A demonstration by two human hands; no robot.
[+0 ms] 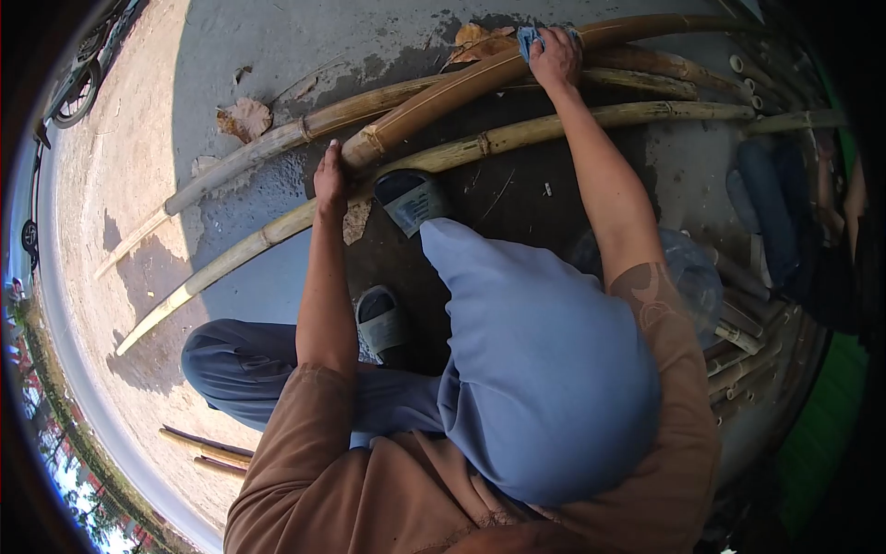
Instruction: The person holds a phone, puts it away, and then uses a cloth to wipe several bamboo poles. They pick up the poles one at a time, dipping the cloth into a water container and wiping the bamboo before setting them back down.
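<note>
A thick brown bamboo pole [452, 103] slants across the upper middle of the head view, resting over thinner poles. At its near end, my left hand [330, 180] grips the pole's edge, its fingers partly hidden. Farther up the same pole, my right hand [557, 60] presses a crumpled blue cloth [529, 42] against the bamboo, fingers closed around the cloth. A paler, thinner bamboo pole [240, 164] passes behind the thick one. Another yellowish bamboo pole [531, 136] runs in front of it, just below my left hand.
Sandals [382, 323] are under my bent legs. Dry leaves [245, 118] lie on the concrete beyond the poles. At the right are a clear plastic bag [692, 277], several cut bamboo pieces [738, 369] and another person's dark trouser leg [784, 212]. A parked motorbike [78, 92] stands far left.
</note>
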